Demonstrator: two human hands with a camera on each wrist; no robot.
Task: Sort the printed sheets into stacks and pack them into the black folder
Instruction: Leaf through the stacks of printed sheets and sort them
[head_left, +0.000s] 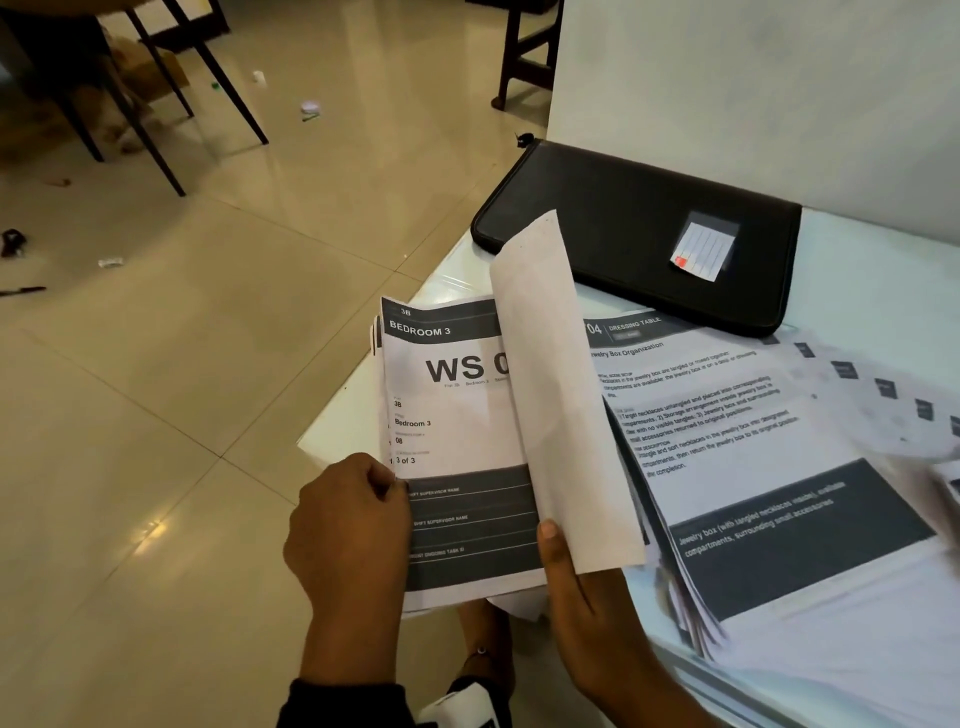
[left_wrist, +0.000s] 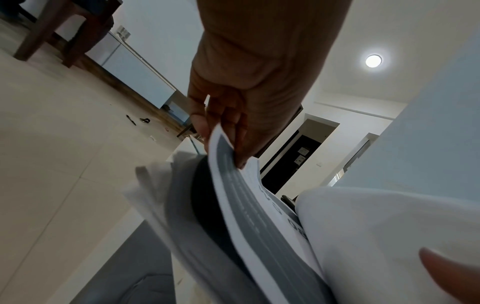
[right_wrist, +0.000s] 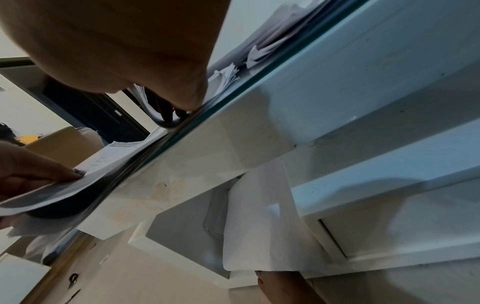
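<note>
Sheets (head_left: 457, 447) topped by a page headed "BEDROOM 3" hang partly off the surface's (head_left: 883, 270) near-left corner, their long axis running from the person toward the folder (head_left: 613, 218), heading at the far end. The left hand (head_left: 348, 535) grips this stack at its lower left edge, thumb curled onto the top page and fingers under it; the left wrist view shows the fingers (left_wrist: 233, 123) wrapped around the stack's edge. The right hand (head_left: 582, 587) holds one lifted sheet (head_left: 556, 395) at its near corner, thumb (head_left: 550, 535) on the printed side, the blank back facing the camera. That sheet stands nearly upright, curling, its long axis pointing away toward the folder. The right hand's fingers are hidden behind the paper, so only the pinch by the thumb is plain.

To the right, a second stack (head_left: 753, 457) headed "DRESSING TABLE" lies flat on the surface, turned at an angle, its heading toward the folder and its near edges fanned unevenly over the front edge. More sheets (head_left: 883, 395) spread blurred toward the right edge.

The folder lies closed and flat at the far-left corner of the surface, against a white wall (head_left: 753, 78), its long axis running left to right along the far edge. A small label (head_left: 706, 252) sits in a clear pocket on its cover. Beyond the surface lie a tiled floor (head_left: 182, 389) and chair legs (head_left: 218, 67).
</note>
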